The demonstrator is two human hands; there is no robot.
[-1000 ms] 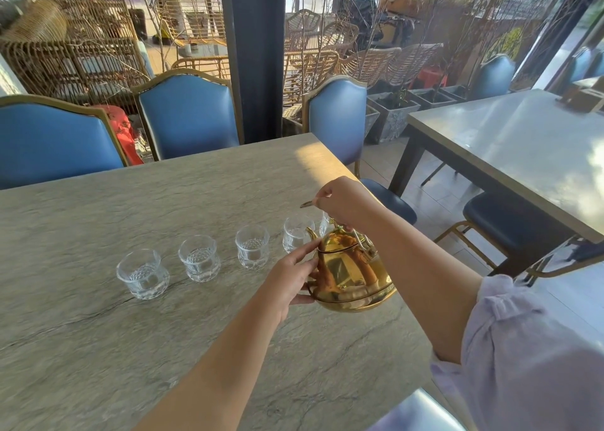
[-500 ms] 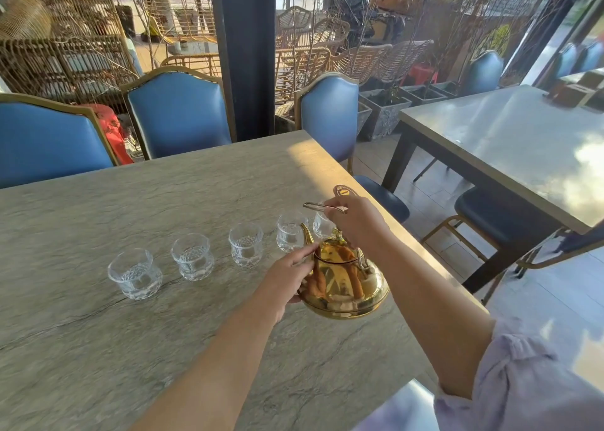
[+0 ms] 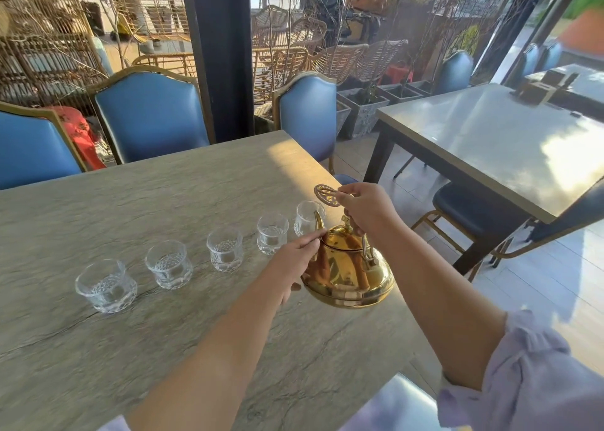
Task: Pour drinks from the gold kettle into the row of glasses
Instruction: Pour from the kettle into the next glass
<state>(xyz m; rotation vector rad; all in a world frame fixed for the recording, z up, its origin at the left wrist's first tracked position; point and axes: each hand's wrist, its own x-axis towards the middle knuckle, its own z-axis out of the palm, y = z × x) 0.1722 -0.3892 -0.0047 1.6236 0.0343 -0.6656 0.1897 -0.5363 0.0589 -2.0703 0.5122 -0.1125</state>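
Observation:
The gold kettle (image 3: 346, 278) stands on the stone-look table (image 3: 163, 198) near its right edge, spout pointing away toward the glasses. My left hand (image 3: 292, 265) grips the kettle's left side, fingertips at the rim. My right hand (image 3: 367, 211) pinches the round patterned lid (image 3: 327, 196), which is lifted off and tilted above the open kettle. Several clear patterned glasses stand in a row from the nearest left glass (image 3: 106, 285) to the far right glass (image 3: 307, 216), which is just behind the spout. The glasses look empty.
Blue chairs with gold frames (image 3: 150, 116) line the table's far side, and another (image 3: 307, 116) is at its far right corner. The table's right edge runs close by the kettle. A second table (image 3: 490, 136) stands across an aisle to the right.
My right hand has raised the lid off the kettle and tipped it up. My left hand stays on the kettle's side. The kettle has stayed put.

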